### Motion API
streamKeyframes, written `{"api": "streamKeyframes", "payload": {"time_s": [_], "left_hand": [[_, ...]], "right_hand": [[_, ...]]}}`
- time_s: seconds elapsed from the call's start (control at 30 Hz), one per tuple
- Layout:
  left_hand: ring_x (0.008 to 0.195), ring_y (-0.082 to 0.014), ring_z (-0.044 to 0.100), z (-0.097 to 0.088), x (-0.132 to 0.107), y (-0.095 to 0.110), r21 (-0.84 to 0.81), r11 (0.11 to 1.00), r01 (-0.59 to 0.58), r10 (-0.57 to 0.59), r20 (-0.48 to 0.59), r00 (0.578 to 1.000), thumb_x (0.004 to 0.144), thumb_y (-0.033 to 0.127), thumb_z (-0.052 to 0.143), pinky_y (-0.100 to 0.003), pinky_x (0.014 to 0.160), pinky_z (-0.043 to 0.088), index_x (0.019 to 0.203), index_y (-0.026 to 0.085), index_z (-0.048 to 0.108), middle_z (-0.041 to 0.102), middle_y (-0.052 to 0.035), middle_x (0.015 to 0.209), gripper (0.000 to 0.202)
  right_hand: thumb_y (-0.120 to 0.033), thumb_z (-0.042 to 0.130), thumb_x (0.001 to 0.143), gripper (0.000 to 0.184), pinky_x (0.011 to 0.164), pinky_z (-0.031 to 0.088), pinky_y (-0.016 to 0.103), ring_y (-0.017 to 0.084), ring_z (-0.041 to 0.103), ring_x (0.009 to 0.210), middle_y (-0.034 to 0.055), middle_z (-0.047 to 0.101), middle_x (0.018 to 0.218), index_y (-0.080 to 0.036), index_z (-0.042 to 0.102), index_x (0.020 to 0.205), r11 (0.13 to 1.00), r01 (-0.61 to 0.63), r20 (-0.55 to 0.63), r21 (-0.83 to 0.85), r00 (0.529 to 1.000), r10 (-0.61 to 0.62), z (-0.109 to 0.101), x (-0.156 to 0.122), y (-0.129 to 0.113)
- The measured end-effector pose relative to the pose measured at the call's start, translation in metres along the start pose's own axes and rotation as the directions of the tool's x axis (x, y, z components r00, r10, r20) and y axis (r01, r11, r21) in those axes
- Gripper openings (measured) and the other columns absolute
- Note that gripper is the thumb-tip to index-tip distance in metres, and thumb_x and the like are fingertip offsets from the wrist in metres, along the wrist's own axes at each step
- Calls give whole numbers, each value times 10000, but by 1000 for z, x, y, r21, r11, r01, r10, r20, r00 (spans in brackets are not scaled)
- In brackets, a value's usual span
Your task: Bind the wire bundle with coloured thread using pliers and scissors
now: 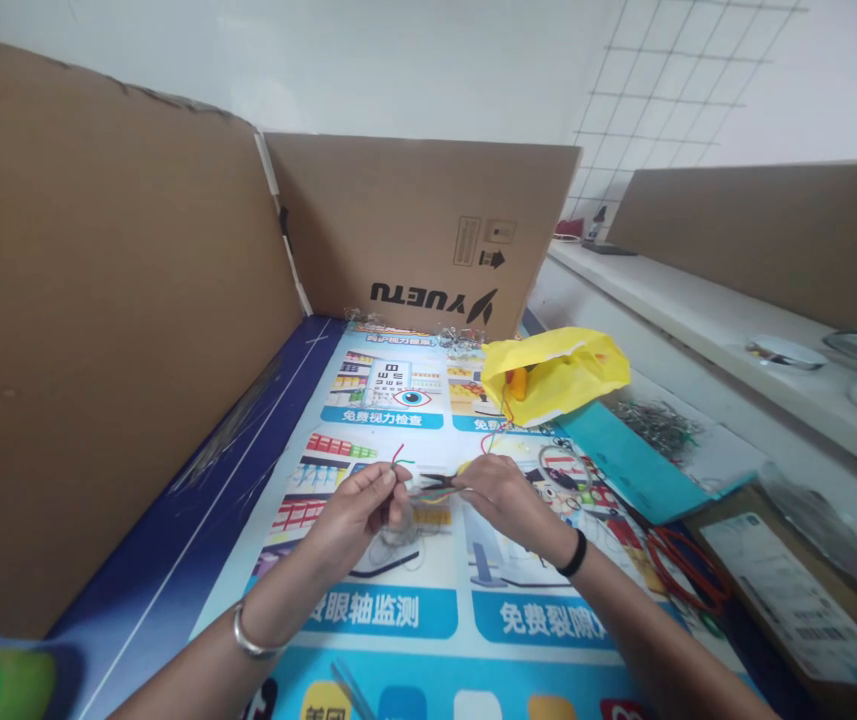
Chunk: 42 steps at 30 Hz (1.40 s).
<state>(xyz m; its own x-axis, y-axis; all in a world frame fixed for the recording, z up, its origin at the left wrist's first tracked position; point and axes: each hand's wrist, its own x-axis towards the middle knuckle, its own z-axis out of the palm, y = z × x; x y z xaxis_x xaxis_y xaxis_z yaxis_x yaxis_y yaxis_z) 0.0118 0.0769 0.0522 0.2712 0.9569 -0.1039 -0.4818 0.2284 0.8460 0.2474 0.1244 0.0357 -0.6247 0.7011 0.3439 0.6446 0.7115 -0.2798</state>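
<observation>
Wires run crosswise beside the pliers; your left hand pinches them beyond the tips, your right hand clasping the pliers.

Red and green wires protrude near dark-tipped pliers pointing left.

Red wire looks plas.-coated, bangle shiny mtl.

Left edge crops green object; right fingers partly hide pliers.
</observation>
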Motion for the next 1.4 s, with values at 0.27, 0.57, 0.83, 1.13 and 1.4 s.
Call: {"api": "streamKeyframes", "payload": {"time_s": [0.27,0.57,0.83,1.13,1.4], "left_hand": [[510,-78,431,5,-5,8,132,990,-47,60,-95,994,845,383,585,-187,526,337,839,166,602,504,34,529,218],[578,-108,459,4,-11,31,98,977,-189,202,-158,966,808,355,636,-222,577,369,849,176,611,513,24,600,185],[574,-99,467,2,-12,39,60,968,-244,250,-152,956,825,326,619,-215,569,378,860,171,604,519,19,605,160],[566,-88,471,-2,-8,39,39,962,-272,275,-118,954,862,300,574,-207,566,374,854,163,586,514,20,610,138],[519,-69,421,-6,-5,40,30,960,-277,278,-156,948,838,317,600,-185,522,343,857,160,575,484,33,588,160]], "right_hand": [[-223,464,865,232,836,439,377,249,589,948,100,676,990,-170,654,987,942,-319,-202,-109,935,293,-30,-26,71],[-186,485,852,246,700,415,262,166,590,711,22,658,693,-189,642,663,936,-329,-70,-125,944,322,-28,-25,67],[-218,511,859,173,769,451,298,194,609,831,47,695,838,-185,680,846,959,-278,-44,-50,960,276,-14,-14,52],[-217,650,754,139,898,392,393,225,578,931,62,672,926,-189,673,888,993,-112,-28,20,993,113,6,12,35],[-154,548,788,121,823,423,356,203,590,838,48,663,806,-187,613,691,994,-75,-32,84,996,78,-3,16,39]]}}
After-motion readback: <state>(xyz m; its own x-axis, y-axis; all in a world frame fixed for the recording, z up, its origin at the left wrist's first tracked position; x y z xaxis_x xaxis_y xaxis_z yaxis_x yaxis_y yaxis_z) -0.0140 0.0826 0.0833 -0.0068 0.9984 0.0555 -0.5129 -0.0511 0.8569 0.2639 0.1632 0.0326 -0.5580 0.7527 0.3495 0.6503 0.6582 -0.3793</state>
